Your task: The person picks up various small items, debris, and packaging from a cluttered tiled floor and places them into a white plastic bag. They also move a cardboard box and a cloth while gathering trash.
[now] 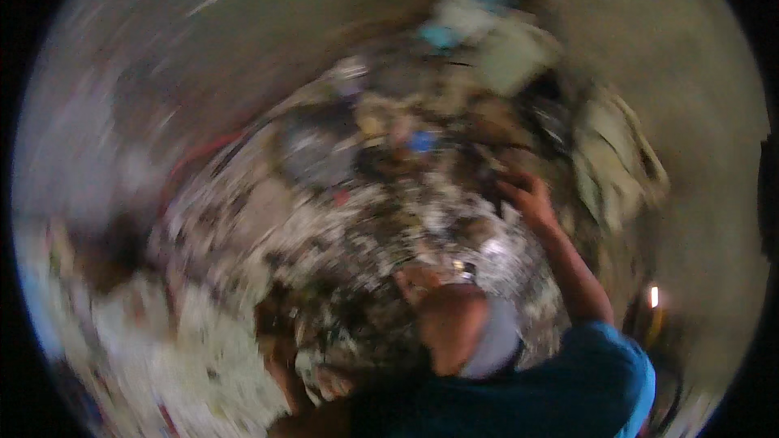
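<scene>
Motion blur softens the whole head view. My right hand (529,197) reaches out over a heap of mixed waste (389,235), its forearm coming from a teal sleeve (596,369). Its fingers look stretched and apart, beside dark scraps (479,170); I make out nothing held. At the lower left, my left hand (278,349) is low over the heap in shadow, its fingers smeared and dark. Near the right hand lie a brown piece (497,123) and a small blue item (421,142). Left of them is a greyish rounded bundle, perhaps plastic (319,150).
What looks like my bent knee (450,328), with grey cloth, is between my arms. Pale crumpled sacking (613,158) lies right of the heap; white and light-blue material (462,18) is at its far end. Whitish sheeting (215,349) spreads at lower left. Grey floor (698,113) surrounds the heap.
</scene>
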`<state>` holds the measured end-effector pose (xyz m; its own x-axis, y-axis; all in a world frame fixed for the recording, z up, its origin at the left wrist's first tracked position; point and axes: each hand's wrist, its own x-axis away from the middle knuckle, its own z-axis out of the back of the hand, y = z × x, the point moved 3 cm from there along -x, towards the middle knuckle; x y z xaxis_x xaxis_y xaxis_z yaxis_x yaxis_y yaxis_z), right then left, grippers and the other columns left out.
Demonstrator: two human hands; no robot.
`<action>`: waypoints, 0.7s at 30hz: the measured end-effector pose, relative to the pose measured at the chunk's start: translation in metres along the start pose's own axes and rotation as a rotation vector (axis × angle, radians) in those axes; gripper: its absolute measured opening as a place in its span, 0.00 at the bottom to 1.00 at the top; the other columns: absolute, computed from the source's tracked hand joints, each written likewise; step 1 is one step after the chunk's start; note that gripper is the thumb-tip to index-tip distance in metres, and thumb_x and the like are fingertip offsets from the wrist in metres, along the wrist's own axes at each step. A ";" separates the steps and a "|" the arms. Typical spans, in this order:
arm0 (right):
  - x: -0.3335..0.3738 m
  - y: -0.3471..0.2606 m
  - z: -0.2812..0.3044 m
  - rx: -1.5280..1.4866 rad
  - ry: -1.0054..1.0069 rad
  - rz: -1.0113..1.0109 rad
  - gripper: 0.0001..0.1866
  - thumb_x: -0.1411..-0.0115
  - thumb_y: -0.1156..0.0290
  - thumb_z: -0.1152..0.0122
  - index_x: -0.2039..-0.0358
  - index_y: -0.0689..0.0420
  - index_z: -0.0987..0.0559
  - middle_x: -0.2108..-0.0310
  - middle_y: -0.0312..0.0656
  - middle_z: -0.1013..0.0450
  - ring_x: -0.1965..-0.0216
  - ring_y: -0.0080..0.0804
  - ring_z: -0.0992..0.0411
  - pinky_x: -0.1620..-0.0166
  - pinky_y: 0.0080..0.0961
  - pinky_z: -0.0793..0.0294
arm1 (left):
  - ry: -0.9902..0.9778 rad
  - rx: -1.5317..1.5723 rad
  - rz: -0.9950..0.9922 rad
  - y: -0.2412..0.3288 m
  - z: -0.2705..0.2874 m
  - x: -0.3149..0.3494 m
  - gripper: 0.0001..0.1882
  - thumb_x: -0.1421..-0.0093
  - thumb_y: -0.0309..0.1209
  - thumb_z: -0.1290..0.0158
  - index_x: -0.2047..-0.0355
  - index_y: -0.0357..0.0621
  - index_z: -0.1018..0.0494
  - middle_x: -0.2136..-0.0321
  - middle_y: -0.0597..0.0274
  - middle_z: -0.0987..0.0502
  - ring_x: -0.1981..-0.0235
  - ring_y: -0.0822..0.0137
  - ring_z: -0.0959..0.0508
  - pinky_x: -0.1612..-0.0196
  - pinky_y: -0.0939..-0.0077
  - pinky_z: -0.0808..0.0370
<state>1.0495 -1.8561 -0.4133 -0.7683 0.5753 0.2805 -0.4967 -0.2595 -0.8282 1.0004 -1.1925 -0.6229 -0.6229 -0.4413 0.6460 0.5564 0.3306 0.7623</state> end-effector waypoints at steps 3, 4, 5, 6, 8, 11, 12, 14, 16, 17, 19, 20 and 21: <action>0.000 0.001 0.044 -0.075 0.151 0.035 0.16 0.39 0.72 0.36 0.52 0.63 0.20 0.61 0.40 0.21 0.59 0.27 0.26 0.54 0.26 0.27 | 0.039 -0.107 0.037 0.007 -0.021 0.006 0.25 0.35 0.39 0.49 0.43 0.35 0.32 0.53 0.52 0.23 0.59 0.60 0.20 0.58 0.64 0.21; 0.009 0.007 0.068 -0.108 0.242 0.011 0.16 0.39 0.72 0.36 0.52 0.64 0.20 0.61 0.40 0.21 0.60 0.27 0.26 0.54 0.26 0.27 | 0.030 -0.144 0.051 0.008 -0.033 0.009 0.25 0.35 0.40 0.50 0.43 0.35 0.32 0.53 0.52 0.23 0.59 0.59 0.20 0.58 0.64 0.21; 0.011 0.012 0.085 -0.147 0.308 0.000 0.15 0.39 0.73 0.37 0.52 0.64 0.20 0.62 0.39 0.21 0.60 0.27 0.26 0.54 0.25 0.28 | 0.047 -0.175 0.054 0.012 -0.032 0.012 0.26 0.35 0.40 0.50 0.43 0.35 0.32 0.53 0.52 0.23 0.59 0.59 0.20 0.58 0.64 0.21; 0.013 0.018 0.100 -0.180 0.372 -0.014 0.15 0.39 0.74 0.37 0.53 0.64 0.20 0.62 0.38 0.21 0.60 0.27 0.26 0.54 0.25 0.28 | 0.029 -0.203 0.061 0.013 -0.037 0.013 0.26 0.35 0.41 0.50 0.43 0.35 0.32 0.53 0.52 0.23 0.59 0.59 0.20 0.58 0.63 0.21; 0.000 0.054 0.146 -0.042 0.506 0.091 0.14 0.39 0.74 0.39 0.53 0.65 0.20 0.63 0.38 0.21 0.61 0.26 0.26 0.54 0.26 0.27 | 0.023 -0.235 0.071 0.016 -0.035 0.014 0.26 0.34 0.42 0.51 0.42 0.36 0.33 0.53 0.52 0.23 0.59 0.59 0.20 0.58 0.63 0.21; -0.010 0.081 0.209 0.331 0.711 0.151 0.13 0.39 0.74 0.40 0.55 0.64 0.20 0.63 0.42 0.20 0.62 0.33 0.23 0.55 0.32 0.25 | -0.003 -0.282 0.075 0.026 -0.039 0.007 0.27 0.34 0.43 0.52 0.42 0.36 0.33 0.53 0.51 0.23 0.58 0.59 0.21 0.57 0.63 0.21; -0.013 0.080 0.229 0.555 0.796 0.202 0.13 0.39 0.74 0.41 0.53 0.60 0.21 0.61 0.45 0.20 0.62 0.40 0.22 0.56 0.35 0.24 | -0.007 -0.293 0.077 0.030 -0.041 0.004 0.27 0.34 0.44 0.52 0.42 0.36 0.33 0.53 0.51 0.24 0.58 0.58 0.21 0.57 0.62 0.21; -0.015 0.080 0.257 0.891 0.868 0.236 0.16 0.40 0.73 0.42 0.50 0.53 0.22 0.56 0.48 0.23 0.61 0.51 0.23 0.57 0.40 0.24 | 0.018 -0.301 0.048 0.046 -0.042 0.004 0.28 0.34 0.45 0.53 0.41 0.37 0.34 0.53 0.51 0.24 0.58 0.58 0.21 0.57 0.62 0.21; -0.006 0.083 0.319 1.211 0.889 0.238 0.19 0.40 0.71 0.44 0.47 0.49 0.25 0.50 0.49 0.26 0.57 0.53 0.24 0.57 0.45 0.24 | 0.004 -0.314 0.043 0.050 -0.058 0.008 0.29 0.33 0.46 0.54 0.41 0.37 0.34 0.53 0.51 0.24 0.58 0.58 0.21 0.57 0.62 0.21; 0.006 0.087 0.376 1.430 0.900 0.251 0.19 0.39 0.69 0.45 0.46 0.48 0.26 0.48 0.49 0.28 0.56 0.52 0.24 0.58 0.47 0.24 | -0.025 -0.331 0.073 0.039 -0.071 0.014 0.29 0.33 0.46 0.54 0.41 0.37 0.34 0.53 0.51 0.24 0.58 0.58 0.21 0.57 0.62 0.21; 0.017 0.102 0.472 1.569 0.754 -0.011 0.17 0.36 0.66 0.49 0.47 0.49 0.25 0.46 0.50 0.29 0.50 0.51 0.26 0.55 0.48 0.24 | -0.061 -0.354 0.100 0.028 -0.087 0.025 0.29 0.33 0.47 0.55 0.40 0.37 0.35 0.53 0.51 0.24 0.58 0.58 0.21 0.56 0.61 0.21; 0.009 0.112 0.478 1.517 0.812 -0.160 0.17 0.36 0.65 0.49 0.48 0.49 0.24 0.47 0.50 0.28 0.50 0.52 0.26 0.54 0.48 0.24 | -0.057 -0.360 0.087 0.032 -0.089 0.025 0.30 0.33 0.48 0.55 0.40 0.37 0.35 0.52 0.51 0.24 0.58 0.58 0.21 0.56 0.61 0.21; 0.003 0.118 0.485 1.466 0.866 -0.307 0.16 0.36 0.65 0.49 0.48 0.49 0.23 0.48 0.51 0.28 0.50 0.53 0.26 0.53 0.48 0.24 | -0.063 -0.361 0.083 0.036 -0.093 0.029 0.30 0.33 0.48 0.55 0.40 0.38 0.35 0.52 0.51 0.25 0.58 0.57 0.21 0.56 0.61 0.21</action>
<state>0.7926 -2.2614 -0.2747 -0.4048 0.8236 -0.3973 -0.8737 -0.2201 0.4339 1.0534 -1.2707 -0.5799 -0.5937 -0.3691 0.7150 0.7575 0.0432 0.6514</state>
